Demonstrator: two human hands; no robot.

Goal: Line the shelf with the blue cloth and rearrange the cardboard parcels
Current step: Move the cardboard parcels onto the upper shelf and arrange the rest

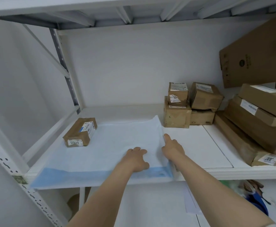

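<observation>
Forearms, two, bare, entering from 6 o'clock. Brown taped cardboard parcel (80,131): 10 o'clock, resting on pale blue cloth sheet (101,154), which covers the left half of the white metal shelf (198,145). Left hand (138,158): grip open, fingers spread flat on cloth. Right hand (171,147): grip open, index finger straight along cloth's right edge. Stacked cardboard parcels (189,105): 2 o'clock, on bare shelf. Step in hand: smoothing the lining. Next, probably: moving stacked parcels onto the cloth.

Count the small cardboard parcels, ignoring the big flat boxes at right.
5: one parcel on the blue cloth, left; four parcels at the back, stacked two on two. More may be hidden.
</observation>
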